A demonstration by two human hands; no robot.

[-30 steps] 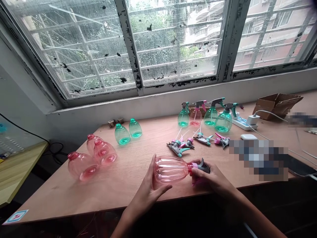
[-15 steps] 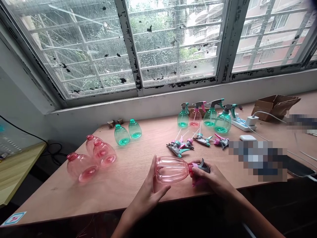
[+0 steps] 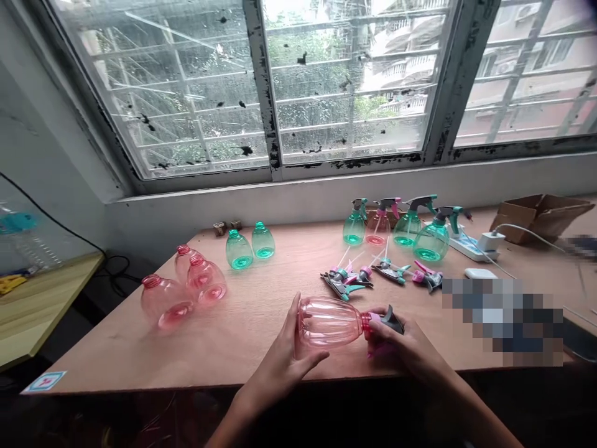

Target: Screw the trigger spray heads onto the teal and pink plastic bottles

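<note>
A pink see-through spray bottle [image 3: 330,322] lies sideways between my hands, its base to the left and its neck to the right. My left hand [image 3: 290,345] cups the base end, thumb below it. At the neck, my right hand [image 3: 398,342] is closed round the grey and pink spray head [image 3: 390,320], which meets the bottle's mouth. How tightly the collar sits I cannot tell. Just beyond the bottle lies a pile of loose spray heads [image 3: 345,283] in grey, green and pink; another spray head [image 3: 428,277] lies to its right.
Pink bottles without heads [image 3: 168,302] stand at left, green ones [image 3: 239,250] behind them. Several bottles with spray heads [image 3: 431,239] stand at the back right. Beside these are a power strip [image 3: 473,246], a cardboard box [image 3: 536,218] and a white case [image 3: 480,274]. The table's front edge runs under my forearms.
The whole view has shifted, so the table's things appear farther right. Both hands keep the same hold on the bottle and spray head, with little visible change between them.
</note>
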